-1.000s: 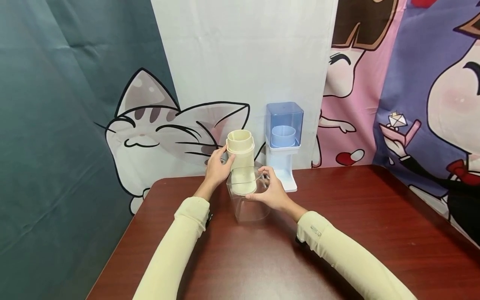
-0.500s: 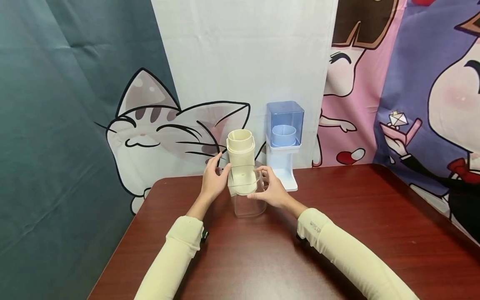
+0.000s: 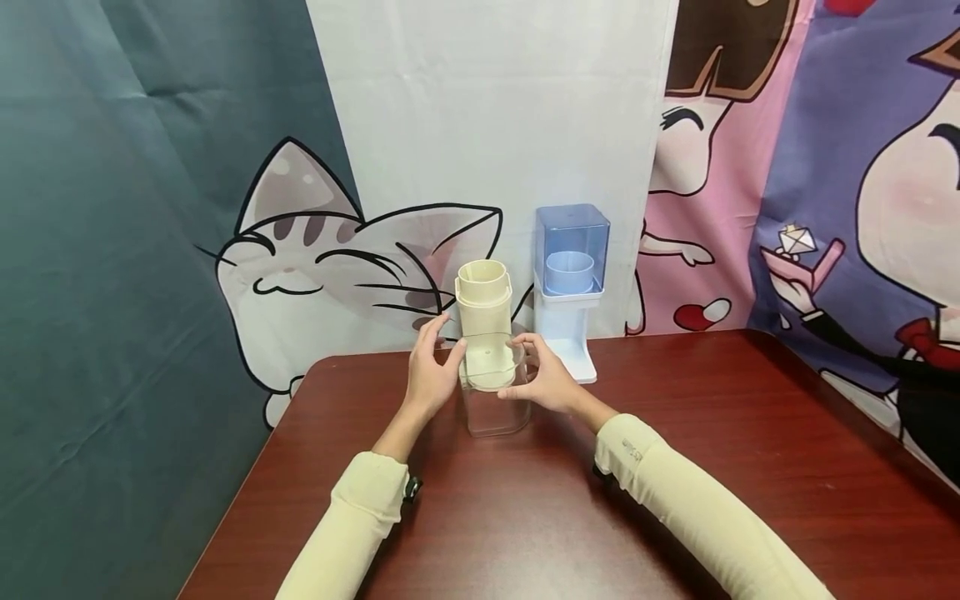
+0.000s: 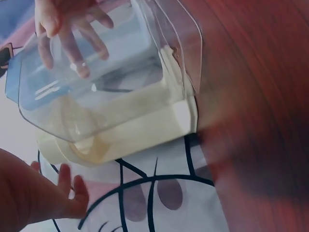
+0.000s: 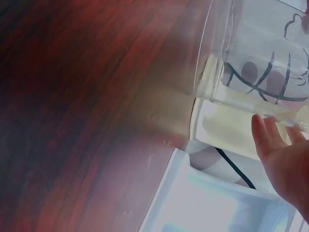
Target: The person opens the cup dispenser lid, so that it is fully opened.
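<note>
A clear plastic box-shaped cover (image 3: pixel 498 415) stands upright on the table, in front of a cream stand (image 3: pixel 484 319) with a round, cup-like top. My right hand (image 3: pixel 551 382) holds the cover's right side, thumb at the front and fingers toward the back. In the right wrist view its fingertips (image 5: pixel 257 120) lie at the clear wall. My left hand (image 3: pixel 432 372) is at the cover's left side, thumb and fingers apart. The left wrist view shows this left hand (image 4: pixel 34 193) a little away from the cover, with the right hand's spread fingers (image 4: pixel 77 53) seen through the clear plastic.
Just right of the cream stand is a white stand (image 3: pixel 570 333) with a blue see-through cover (image 3: pixel 573 221) over a light-blue cup. A printed cloth backdrop (image 3: pixel 480 100) hangs right behind the table (image 3: pixel 675 417).
The clear cover has come from a tilt to upright, its bottom shifting slightly left. My left hand has let go of the cream stand and moved down to the cover's left side.
</note>
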Demonstrator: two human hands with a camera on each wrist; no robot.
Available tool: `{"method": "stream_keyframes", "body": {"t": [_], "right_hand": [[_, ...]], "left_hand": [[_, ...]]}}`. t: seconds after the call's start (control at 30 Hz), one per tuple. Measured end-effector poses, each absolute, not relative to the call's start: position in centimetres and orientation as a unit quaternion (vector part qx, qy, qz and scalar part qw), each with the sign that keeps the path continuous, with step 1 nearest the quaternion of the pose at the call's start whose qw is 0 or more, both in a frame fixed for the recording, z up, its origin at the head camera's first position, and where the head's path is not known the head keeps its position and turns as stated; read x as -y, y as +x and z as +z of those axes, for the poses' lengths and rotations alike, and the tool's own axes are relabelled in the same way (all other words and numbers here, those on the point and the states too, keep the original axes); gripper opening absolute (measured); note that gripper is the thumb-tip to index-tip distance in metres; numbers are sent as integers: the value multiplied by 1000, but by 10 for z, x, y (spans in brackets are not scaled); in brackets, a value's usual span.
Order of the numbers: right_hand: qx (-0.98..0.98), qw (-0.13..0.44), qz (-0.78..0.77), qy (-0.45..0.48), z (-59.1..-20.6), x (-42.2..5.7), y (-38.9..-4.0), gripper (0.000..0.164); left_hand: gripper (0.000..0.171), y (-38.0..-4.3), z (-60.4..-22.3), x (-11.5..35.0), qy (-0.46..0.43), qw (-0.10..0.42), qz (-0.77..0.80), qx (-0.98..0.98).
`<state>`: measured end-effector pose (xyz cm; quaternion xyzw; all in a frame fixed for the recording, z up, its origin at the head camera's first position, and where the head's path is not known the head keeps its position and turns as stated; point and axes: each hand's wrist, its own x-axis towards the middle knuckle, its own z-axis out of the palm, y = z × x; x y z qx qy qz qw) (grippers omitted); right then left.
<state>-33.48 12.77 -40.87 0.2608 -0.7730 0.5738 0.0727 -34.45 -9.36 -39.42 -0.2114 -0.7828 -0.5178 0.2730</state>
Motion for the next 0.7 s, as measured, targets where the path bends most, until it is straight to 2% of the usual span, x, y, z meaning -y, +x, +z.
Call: {"method": "stream_keyframes", "body": {"t": [0.13,0.27,0.47,0.57,0.7], "right_hand": [[770,67,577,264,-406,-126,-330,82],[773,67,574,262,-408,-128,-331,83],[763,41,588,265,-409,-136,-333,94],[755,40,604,252,-406,-143,-332,88],[744,66,622,235,-403,-153,-335,72]], "left_hand": [[50,-337,-392,90,-244,309,-516,761],[50,-332,-390,85,-253,313,-515,757],[50,-326,-392,80,-257,311,-514,757],[51,-324,-394,78,-261,306,-515,757],[51,-322,-393,75,-261,305,-516,757]]}}
